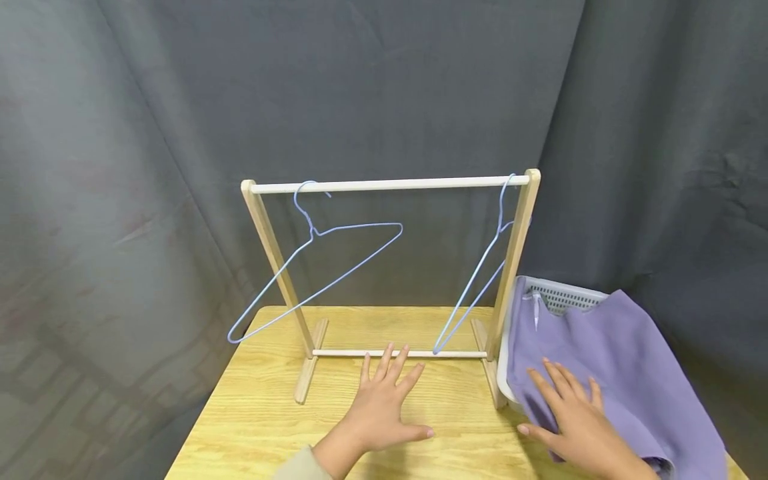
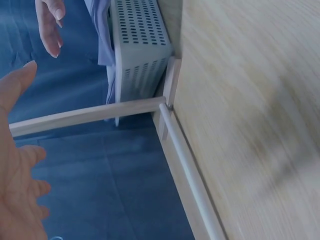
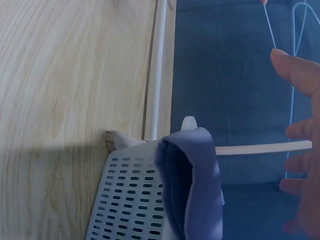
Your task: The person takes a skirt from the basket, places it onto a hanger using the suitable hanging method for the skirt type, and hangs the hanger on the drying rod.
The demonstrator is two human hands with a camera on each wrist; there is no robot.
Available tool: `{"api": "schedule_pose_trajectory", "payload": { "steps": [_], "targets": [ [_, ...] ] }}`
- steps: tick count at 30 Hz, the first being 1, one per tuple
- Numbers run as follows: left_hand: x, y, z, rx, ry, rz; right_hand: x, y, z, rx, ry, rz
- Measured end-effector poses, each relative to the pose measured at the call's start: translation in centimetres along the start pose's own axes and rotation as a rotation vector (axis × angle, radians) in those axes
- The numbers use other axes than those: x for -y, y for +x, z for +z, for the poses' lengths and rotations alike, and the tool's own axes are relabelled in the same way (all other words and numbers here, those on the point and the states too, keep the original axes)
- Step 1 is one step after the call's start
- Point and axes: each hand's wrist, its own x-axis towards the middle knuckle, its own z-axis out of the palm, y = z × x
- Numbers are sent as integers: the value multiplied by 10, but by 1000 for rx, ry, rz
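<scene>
Cloth spills over the basket, lower right, seeming too big to fit. Your left grip and right grip are spread, holding nothing; the right may touch it.

at the right edge of the frame the right hand hangs in the air, thumb pointing left. low in the middle, a fold of purple cloth drapes over the side of a pale slotted basket. a wooden worktop fills the left, with a white rod running down from the top edge. thin blue hanger wire shows upper right, before a dark curtain.
</scene>
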Motion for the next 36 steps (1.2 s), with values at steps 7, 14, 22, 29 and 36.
{"api": "schedule_pose_trajectory", "payload": {
  "steps": [7,14,22,29,36],
  "targets": [
    [-8,5,5,25,-7,8,-3,-2,-2,64,37,74],
    [-14,12,13,48,10,33,-6,-4,-2,145,57,140],
    [-19,22,23,57,34,46,-12,-7,-2,158,40,174],
    [-24,24,31,78,10,44,-19,-14,-1,203,35,229],
    [-30,31,38,82,-7,28,-29,-22,-1,228,19,279]
  ]
}}
